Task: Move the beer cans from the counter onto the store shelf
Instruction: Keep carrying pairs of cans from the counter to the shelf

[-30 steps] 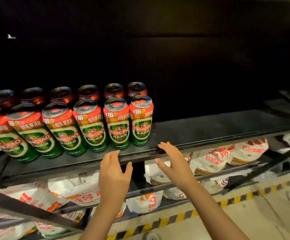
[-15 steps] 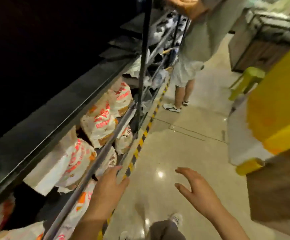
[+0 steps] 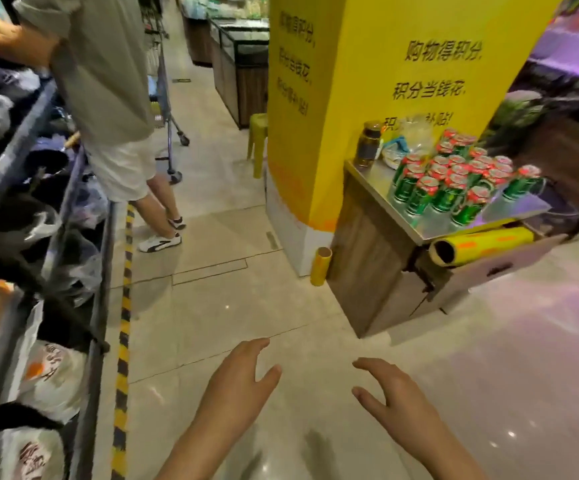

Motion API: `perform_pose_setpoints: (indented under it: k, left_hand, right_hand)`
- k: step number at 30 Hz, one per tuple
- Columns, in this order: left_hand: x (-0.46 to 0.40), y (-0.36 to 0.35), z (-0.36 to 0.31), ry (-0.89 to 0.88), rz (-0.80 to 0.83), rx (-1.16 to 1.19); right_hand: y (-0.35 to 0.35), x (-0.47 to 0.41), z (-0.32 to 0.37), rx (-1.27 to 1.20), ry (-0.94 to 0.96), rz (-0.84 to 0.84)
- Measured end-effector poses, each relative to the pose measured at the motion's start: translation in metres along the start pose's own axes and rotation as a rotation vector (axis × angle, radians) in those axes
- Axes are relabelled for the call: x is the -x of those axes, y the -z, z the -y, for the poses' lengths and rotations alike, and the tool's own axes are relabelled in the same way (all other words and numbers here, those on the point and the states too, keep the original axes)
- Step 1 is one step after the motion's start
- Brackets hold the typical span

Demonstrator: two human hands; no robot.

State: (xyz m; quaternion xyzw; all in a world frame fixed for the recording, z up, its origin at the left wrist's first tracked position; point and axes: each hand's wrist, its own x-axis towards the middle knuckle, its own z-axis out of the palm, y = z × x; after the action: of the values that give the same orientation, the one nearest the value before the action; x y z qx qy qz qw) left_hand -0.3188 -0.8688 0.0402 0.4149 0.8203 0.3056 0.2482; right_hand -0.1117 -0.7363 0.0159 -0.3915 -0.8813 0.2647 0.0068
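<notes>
Glossy beige floor tiles (image 3: 232, 306) filled the middle of the shop aisle, with a black-and-yellow striped line (image 3: 124, 327) running along the foot of the store shelf (image 3: 99, 306) at nine o'clock. That dark metal shelf held soft white plastic bags (image 3: 52, 379) printed in red and orange; the print was too blurred to read. At two o'clock a small table (image 3: 378, 178) with a shiny steel top and wood-grain sides stood against a square yellow pillar (image 3: 367, 81) bearing dark Chinese lettering, partly "购物得积分" and "积分当钱花". The beer cans (image 3: 450, 183), green cylinders with red tops, stood upright in a tight cluster on that table, their labels too small to read. A dark glass jar (image 3: 368, 144) stood just behind them. A yellow roll (image 3: 482, 244) lay below the tabletop. At eleven o'clock another person (image 3: 108, 98) in a grey shirt stood beside the shelf. Low at six o'clock, the left hand (image 3: 239, 386) and right hand (image 3: 395, 398) hung over the floor, both spread loosely and holding nothing.
</notes>
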Motion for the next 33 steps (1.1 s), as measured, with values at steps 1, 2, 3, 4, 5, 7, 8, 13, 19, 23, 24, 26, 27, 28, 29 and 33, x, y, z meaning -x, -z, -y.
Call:
perform_pose_setpoints:
  k: [1, 2, 3, 4, 5, 7, 8, 13, 19, 23, 24, 26, 27, 28, 29, 33]
  left_hand:
    - [-0.01, -0.017, -0.02, -0.038, 0.021, 0.003]
    - [-0.02, -0.033, -0.041, -0.073, 0.039, 0.009]
    - [-0.029, -0.049, -0.061, -0.104, 0.054, 0.019]
    - [-0.037, -0.064, -0.079, -0.13, 0.066, 0.03]
    - [-0.044, -0.078, -0.097, -0.154, 0.076, 0.042]
    - [-0.055, -0.105, -0.131, -0.2, 0.097, 0.058]
    - [-0.06, -0.117, -0.146, -0.222, 0.114, 0.058]
    - [-0.094, -0.161, -0.201, -0.309, 0.207, 0.036]
    - [-0.166, -0.194, -0.24, -0.266, 0.2, 0.004]
    - [-0.228, -0.209, -0.265, -0.214, 0.18, 0.041]
    - [-0.246, -0.212, -0.273, -0.207, 0.174, 0.059]
    - [-0.281, -0.22, -0.291, -0.2, 0.171, 0.075]
    - [-0.297, -0.224, -0.301, -0.204, 0.171, 0.075]
    - [-0.312, -0.23, -0.312, -0.212, 0.17, 0.076]
    - [-0.327, -0.237, -0.323, -0.22, 0.168, 0.075]
    - [-0.372, -0.267, -0.361, -0.245, 0.194, 0.042]
  right_hand:
    - [0.013, 0.006, -0.022, -0.018, -0.038, -0.029]
    - [0.025, 0.012, -0.043, -0.035, -0.078, -0.059]
    - [0.037, 0.019, -0.064, -0.052, -0.121, -0.087]
    - [0.047, 0.025, -0.083, -0.068, -0.163, -0.11]
    - [0.057, 0.031, -0.101, -0.084, -0.203, -0.131]
    - [0.075, 0.04, -0.131, -0.111, -0.258, -0.166]
    - [0.082, 0.043, -0.143, -0.127, -0.273, -0.182]
    - [0.113, 0.035, -0.188, -0.228, -0.315, -0.225]
    - [0.159, -0.027, -0.236, -0.264, -0.273, -0.215]
    - [0.201, -0.088, -0.272, -0.229, -0.209, -0.224]
    - [0.214, -0.103, -0.281, -0.216, -0.189, -0.229]
    - [0.241, -0.128, -0.299, -0.214, -0.159, -0.262]
    - [0.254, -0.139, -0.309, -0.221, -0.155, -0.285]
    - [0.265, -0.149, -0.32, -0.228, -0.157, -0.308]
    - [0.274, -0.158, -0.333, -0.237, -0.167, -0.329]
    - [0.292, -0.183, -0.39, -0.292, -0.237, -0.348]
